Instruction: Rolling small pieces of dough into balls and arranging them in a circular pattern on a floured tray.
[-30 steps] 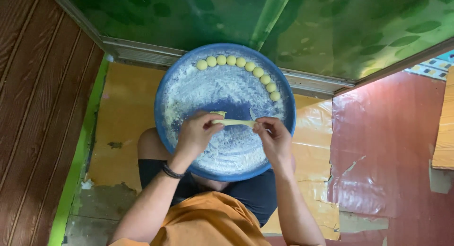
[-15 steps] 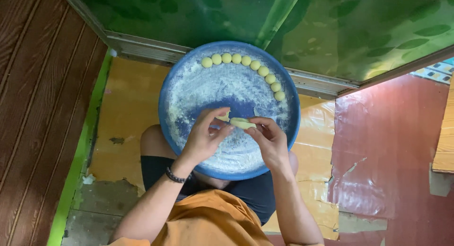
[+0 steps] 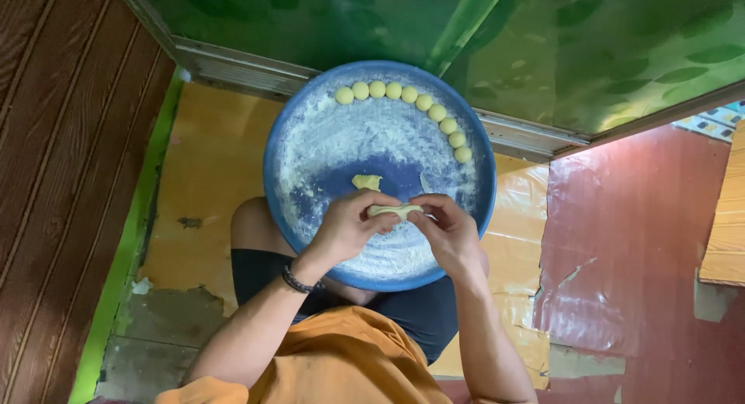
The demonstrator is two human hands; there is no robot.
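Note:
A round blue tray [image 3: 289,124] dusted with white flour rests on my lap. Both hands meet over its near half. My left hand [image 3: 349,229] and my right hand [image 3: 448,235] pinch the two ends of a short strip of pale yellow dough [image 3: 394,211]. A small torn lump of dough [image 3: 367,182] lies on the tray just beyond my left fingers. Several small yellow dough balls [image 3: 420,103] line the far right rim in a curved row.
I sit on a worn yellow floor [image 3: 206,179]. A dark wooden wall [image 3: 62,156] runs along the left. A green leaf-patterned panel [image 3: 543,39] with a metal frame stands just past the tray. A red sheet [image 3: 644,256] covers the floor at right.
The dough strip between my hands has got shorter and moved nearer to me. A small lump of dough now lies on the tray where none lay before.

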